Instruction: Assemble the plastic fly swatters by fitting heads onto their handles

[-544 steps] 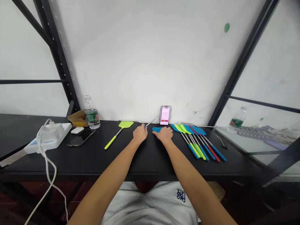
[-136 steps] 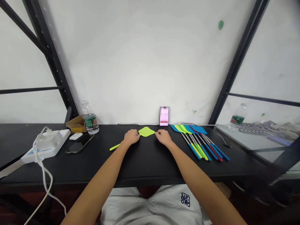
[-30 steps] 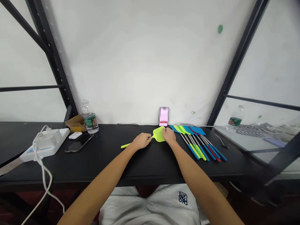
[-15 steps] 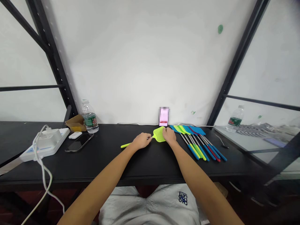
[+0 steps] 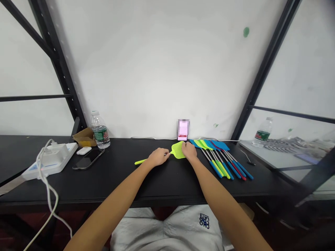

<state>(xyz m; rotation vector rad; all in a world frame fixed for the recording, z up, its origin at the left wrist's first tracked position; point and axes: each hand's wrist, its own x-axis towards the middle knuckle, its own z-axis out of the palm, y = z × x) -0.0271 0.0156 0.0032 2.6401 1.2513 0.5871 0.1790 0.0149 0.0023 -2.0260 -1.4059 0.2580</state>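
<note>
lime fly swatter (image 5: 178, 150) above black table (image 5: 162, 190); left hand (image 5: 158, 157) grasping it by the shaft; right hand (image 5: 188, 150) clasping its head's edge; fanned swatters (image 5: 221, 168) near right hand

Over my remote feed, I record the yellow-green swatter (image 5: 178, 150) as perforated plastic at the head, with a smooth plastic grip. The lined-up swatters (image 5: 209, 145) show bright bare-metal rods. I find the tabletop (image 5: 89, 188) black, smooth and low-sheen; the bottle (image 5: 100, 131) clear, glossy plastic; the flat phone (image 5: 88, 159) glossy-faced; the open box (image 5: 86, 135) dull brown cardboard; the trousers (image 5: 146, 230) creased cloth; the rack post (image 5: 62, 71) dark, perforated metal.
</note>
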